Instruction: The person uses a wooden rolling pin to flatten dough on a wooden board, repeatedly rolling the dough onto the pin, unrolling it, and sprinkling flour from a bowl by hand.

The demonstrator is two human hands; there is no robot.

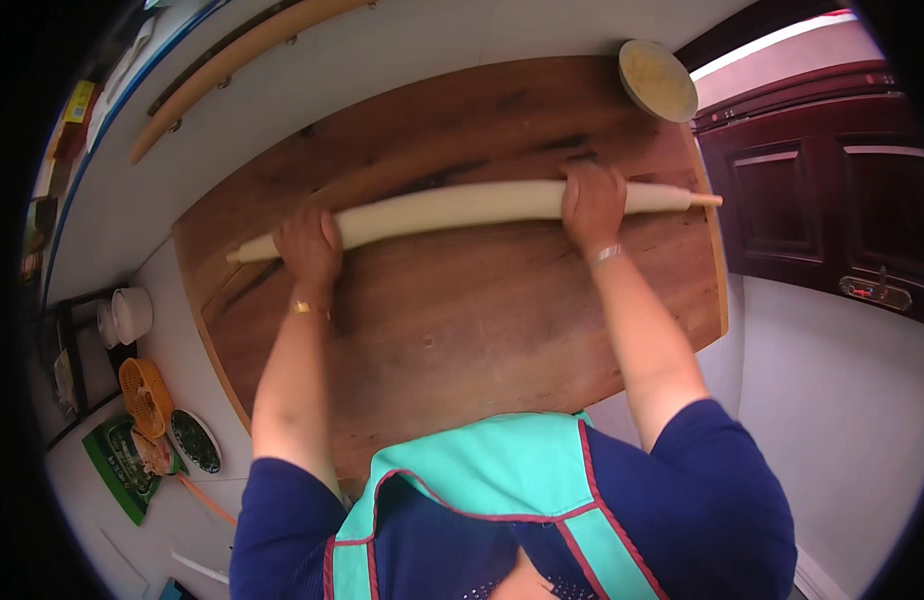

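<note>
A long rolling pin (706,200) lies across the wooden board (452,330), with a pale sheet of dough (447,210) wrapped round most of its length. Only the pin's bare tips stick out at both ends. My left hand (307,248) is closed over the roll toward its left end, thumb on the inner side. Toward the right end, my right hand (593,205) grips the roll in the same way. Both arms reach forward, and the fingers' far sides are partly hidden.
A round bowl of yellowish flour or meal (658,82) sits at the board's far right corner. Wooden rods (242,60) hang on the wall beyond. Left of the board are an orange basket (145,397), a plate of dark greens (195,441) and a green bag (122,468). A dark red door (817,190) stands right.
</note>
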